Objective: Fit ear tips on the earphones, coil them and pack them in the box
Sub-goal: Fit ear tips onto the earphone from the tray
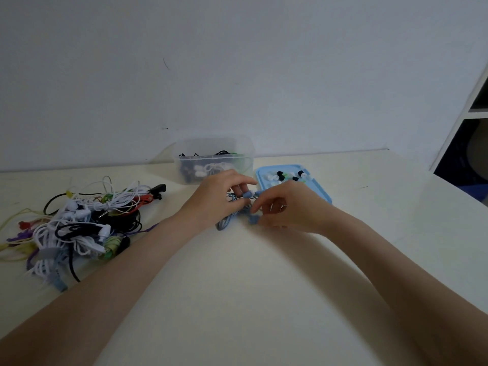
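Hands: my left hand [220, 196] pinches the blue rubbery earphones [239, 207] at one bud, my right hand [286, 207] pinches the other. Bunched cord sits between them on the cream bench [237, 286]. The clear plastic box [214, 159] lies straight beyond, nearer the left hand.

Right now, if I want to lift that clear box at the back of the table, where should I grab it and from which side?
Take the clear box by its two short end walls, coming down from above. Its top is open and its walls stand upright, so the rim is free to grasp. The right hand side is crowded by the blue lid, so a single-handed grip is probably easier from the left end.
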Demonstrator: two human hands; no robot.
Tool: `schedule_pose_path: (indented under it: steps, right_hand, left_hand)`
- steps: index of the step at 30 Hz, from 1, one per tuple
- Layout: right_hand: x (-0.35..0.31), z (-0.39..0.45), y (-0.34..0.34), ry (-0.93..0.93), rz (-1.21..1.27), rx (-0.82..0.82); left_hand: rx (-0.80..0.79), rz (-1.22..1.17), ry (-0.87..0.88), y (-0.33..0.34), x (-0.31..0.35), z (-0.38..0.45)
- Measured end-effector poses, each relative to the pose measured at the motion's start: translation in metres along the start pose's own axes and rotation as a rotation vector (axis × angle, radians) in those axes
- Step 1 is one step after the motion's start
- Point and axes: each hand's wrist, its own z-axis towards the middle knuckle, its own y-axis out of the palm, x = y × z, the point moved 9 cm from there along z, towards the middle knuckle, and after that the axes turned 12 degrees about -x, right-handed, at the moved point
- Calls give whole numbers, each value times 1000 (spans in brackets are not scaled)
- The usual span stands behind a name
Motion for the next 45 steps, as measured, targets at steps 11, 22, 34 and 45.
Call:
schedule_pose_path:
  steps: [11, 22, 34, 45]
  right_hand:
    - [25, -4, -8, 61, 493, 152]
    - [28, -6, -7, 15, 706, 177]
    - [38, -11, -18, 33, 889, 335]
    - [27, -10, -13, 2, 841, 307]
  left_hand:
    - [66, -30, -1, -7, 6, -2]
    - [3, -120, -71, 9, 9, -3]
    - [109, -305, -188, 2, 0, -5]
    - [124, -275, -243, 4, 0, -9]
